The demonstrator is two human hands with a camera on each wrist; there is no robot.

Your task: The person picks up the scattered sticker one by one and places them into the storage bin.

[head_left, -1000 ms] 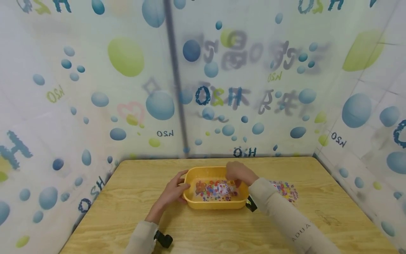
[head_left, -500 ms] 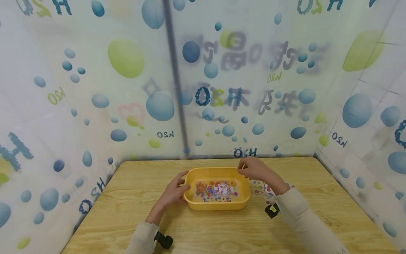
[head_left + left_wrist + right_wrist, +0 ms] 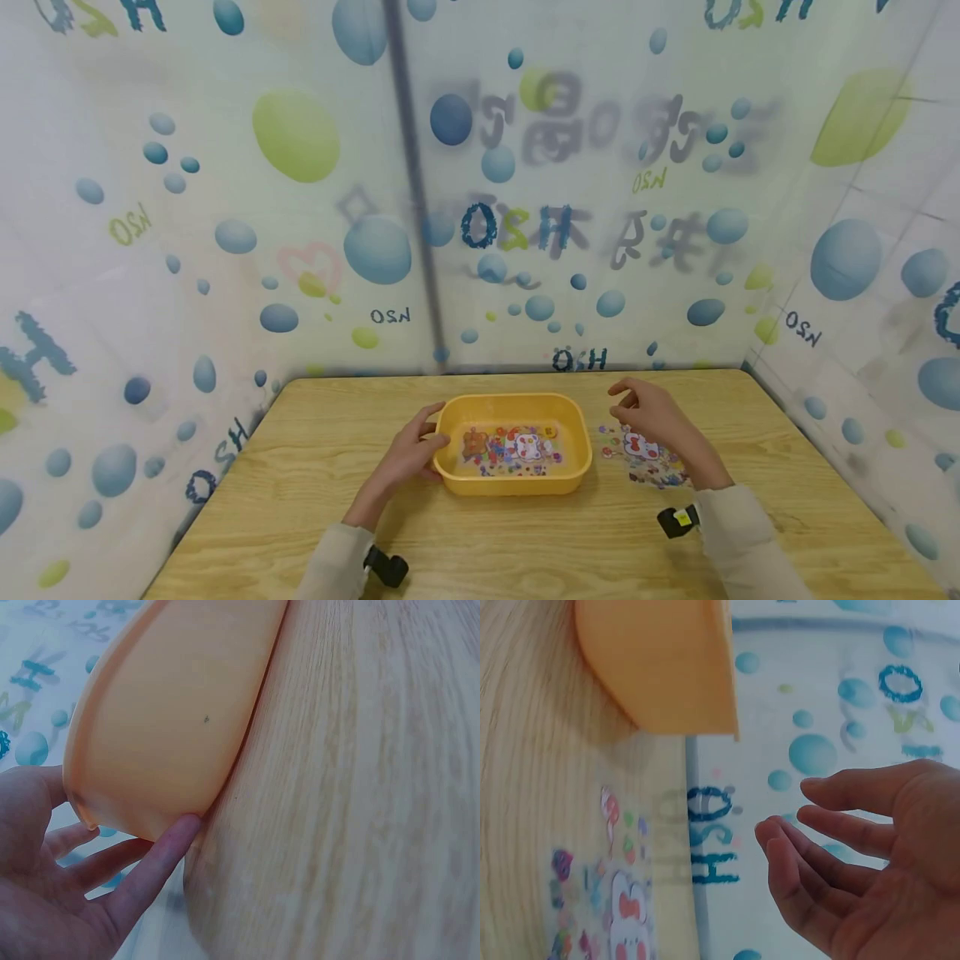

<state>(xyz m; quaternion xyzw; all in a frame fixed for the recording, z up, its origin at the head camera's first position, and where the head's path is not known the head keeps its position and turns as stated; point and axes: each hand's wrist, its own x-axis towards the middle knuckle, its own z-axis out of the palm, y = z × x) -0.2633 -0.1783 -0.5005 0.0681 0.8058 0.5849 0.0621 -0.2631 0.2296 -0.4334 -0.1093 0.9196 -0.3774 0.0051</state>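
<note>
A yellow plastic basin [image 3: 513, 485] stands on the table. My left hand [image 3: 411, 450] holds its left end, thumb over the rim and fingers against the outer wall, as the left wrist view shows. On the basin floor lie colourful cartoon stickers [image 3: 528, 447], among them a brown bear and a white figure. To the right of the basin, my right hand [image 3: 654, 414] hovers with loosely bent fingers and nothing between them. Below it lies a clear sticker sheet [image 3: 642, 450] with a white rabbit wearing a red bow; the hand and wrist cover part of it.
The wooden table [image 3: 525, 542] reaches back to a curtain [image 3: 615, 250] printed with blue and green drops, which also closes off both sides. A black wrist camera [image 3: 677, 521] sits on the right wrist, another black camera [image 3: 387, 567] on the left.
My right hand has come out of the basin, passed over its right rim and moved right above the sticker sheet, its fingers loosening. The left hand and the basin have stayed put.
</note>
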